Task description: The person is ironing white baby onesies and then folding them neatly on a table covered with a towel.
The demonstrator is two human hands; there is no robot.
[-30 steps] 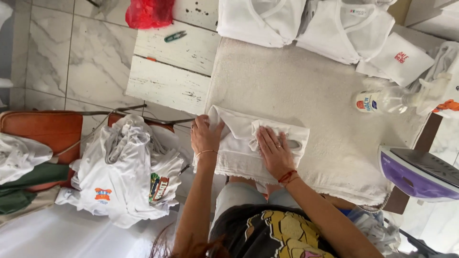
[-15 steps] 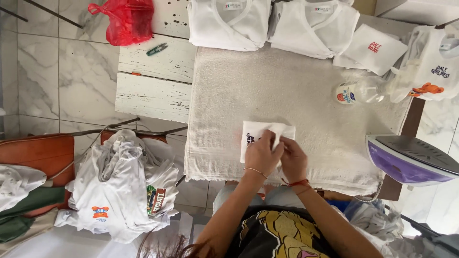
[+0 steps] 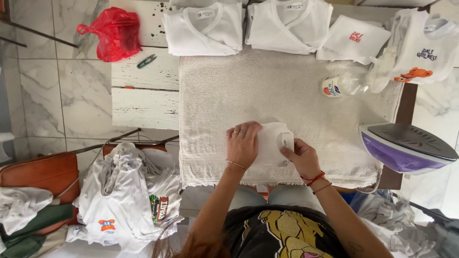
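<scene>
One small folded white garment [image 3: 270, 143] lies near the towel's [image 3: 215, 95] near edge; the left hand [image 3: 243, 145] presses flat on it, the right hand [image 3: 300, 155] pinches its right side. Two folded shirts [image 3: 205, 28] lie far, one iron [image 3: 406, 145] right, one spray bottle [image 3: 346, 82] beyond.

1. Both arms reach forward from the body, bare from the elbows down.
2. The left hand [image 3: 242, 145] lies flat, palm down, with the fingers held close together and pointing up and a little right.
3. It has thin rings on two fingers and a thin band at the wrist.
4. The right hand [image 3: 300, 155] is curled, with its thumb and fingertips pinching (its palm is hidden).
5. Its wrist has a red string and a thin band.
6. The two hands sit near each other, not touching.
</scene>
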